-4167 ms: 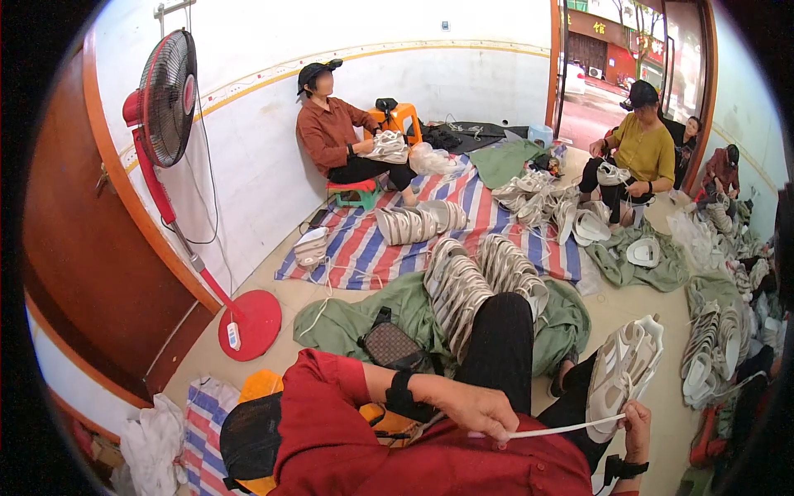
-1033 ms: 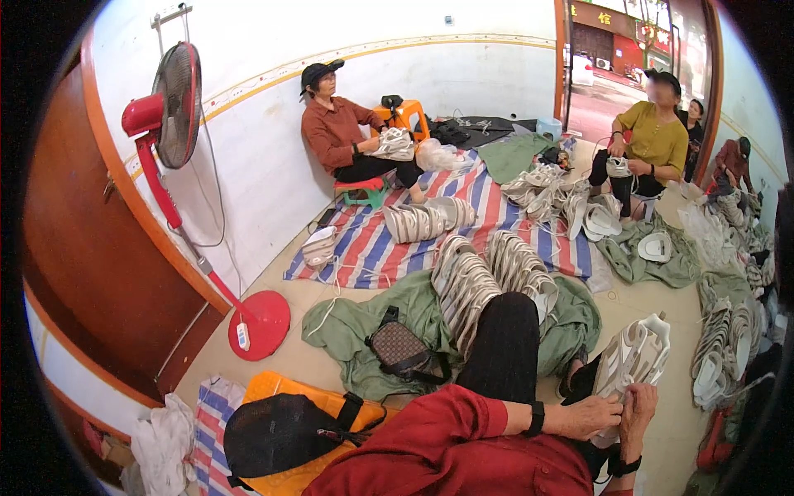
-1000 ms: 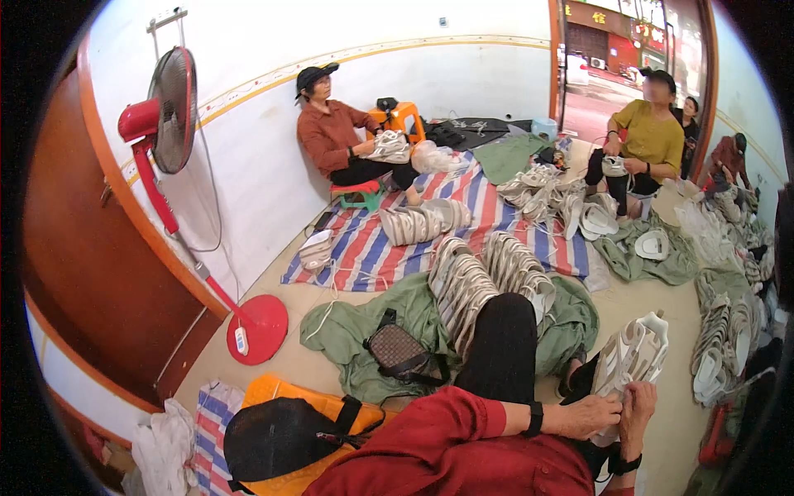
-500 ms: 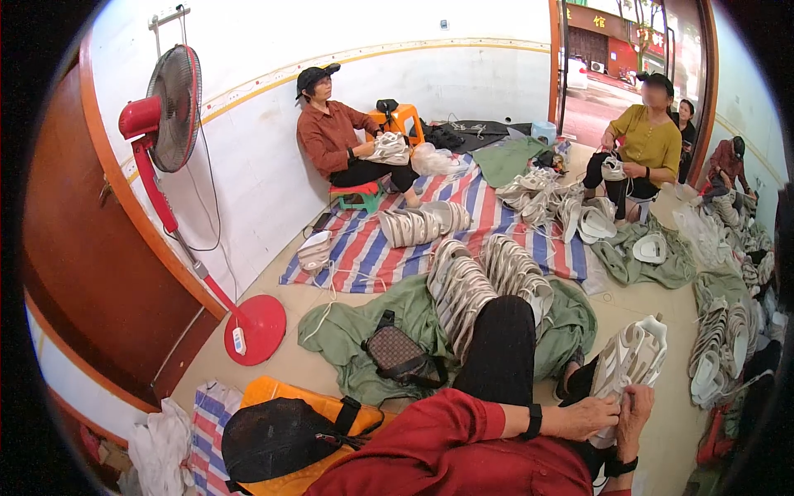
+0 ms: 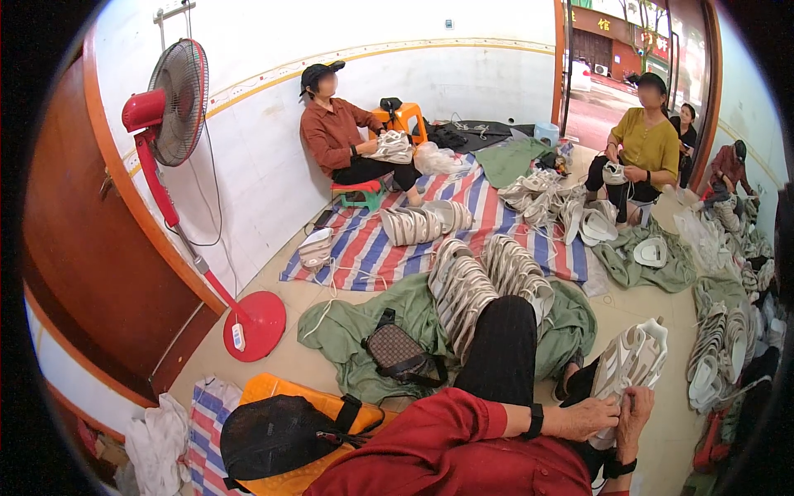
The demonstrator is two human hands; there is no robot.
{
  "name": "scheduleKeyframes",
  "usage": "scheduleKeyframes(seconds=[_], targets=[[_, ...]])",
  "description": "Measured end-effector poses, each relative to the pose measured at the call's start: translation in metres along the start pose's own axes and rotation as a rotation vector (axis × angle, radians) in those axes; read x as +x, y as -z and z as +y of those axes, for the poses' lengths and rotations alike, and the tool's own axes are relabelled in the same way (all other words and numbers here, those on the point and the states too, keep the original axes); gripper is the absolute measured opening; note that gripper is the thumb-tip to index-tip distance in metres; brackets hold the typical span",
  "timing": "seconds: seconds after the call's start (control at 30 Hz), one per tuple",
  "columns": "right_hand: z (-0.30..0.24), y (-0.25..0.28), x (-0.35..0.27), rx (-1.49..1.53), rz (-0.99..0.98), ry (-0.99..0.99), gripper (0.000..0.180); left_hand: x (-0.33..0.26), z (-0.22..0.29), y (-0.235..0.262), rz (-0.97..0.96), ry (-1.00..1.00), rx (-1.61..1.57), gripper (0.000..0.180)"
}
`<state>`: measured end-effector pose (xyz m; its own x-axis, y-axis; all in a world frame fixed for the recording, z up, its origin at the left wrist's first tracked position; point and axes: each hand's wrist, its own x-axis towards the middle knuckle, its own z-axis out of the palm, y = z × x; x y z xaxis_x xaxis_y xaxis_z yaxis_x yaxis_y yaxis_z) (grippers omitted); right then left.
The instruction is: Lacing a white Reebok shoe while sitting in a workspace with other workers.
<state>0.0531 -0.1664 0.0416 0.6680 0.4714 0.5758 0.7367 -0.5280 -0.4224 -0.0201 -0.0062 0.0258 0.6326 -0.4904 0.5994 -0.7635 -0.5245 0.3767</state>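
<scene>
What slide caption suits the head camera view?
Left hand and right hand together at a pale shoe upper, more uppers in rows beyond.

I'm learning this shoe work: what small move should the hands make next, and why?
Perhaps ease the left hand and right hand slightly apart: they sit close together, fingers bent, at the near end of the pale shoe, hiding what lies between.

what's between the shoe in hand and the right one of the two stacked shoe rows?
Head view: from the held shoe toward that row, a strip of pale floor, then the green cloth.
</scene>
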Motion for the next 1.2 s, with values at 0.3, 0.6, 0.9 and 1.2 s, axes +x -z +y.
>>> scheduleKeyframes(seconds=[0.3, 0.6, 0.9, 1.2], targets=[[0.001, 0.001, -0.003, 0.009, 0.032, 0.023, 0.012, 0.0, 0.001, -0.004, 0.02, -0.019, 0.002, 0.022], [-0.018, 0.002, 0.006, 0.027, 0.043, 0.007, 0.009, -0.003, 0.005, 0.003, -0.02, 0.058, 0.004, 0.026], [-0.002, 0.015, -0.007, 0.012, 0.038, -0.005, 0.009, 0.005, 0.006, -0.02, 0.014, -0.006, -0.022, 0.031], [0.0, 0.009, -0.002, -0.005, 0.022, 0.01, 0.009, 0.001, 0.005, -0.015, 0.048, 0.011, -0.023, 0.026]])
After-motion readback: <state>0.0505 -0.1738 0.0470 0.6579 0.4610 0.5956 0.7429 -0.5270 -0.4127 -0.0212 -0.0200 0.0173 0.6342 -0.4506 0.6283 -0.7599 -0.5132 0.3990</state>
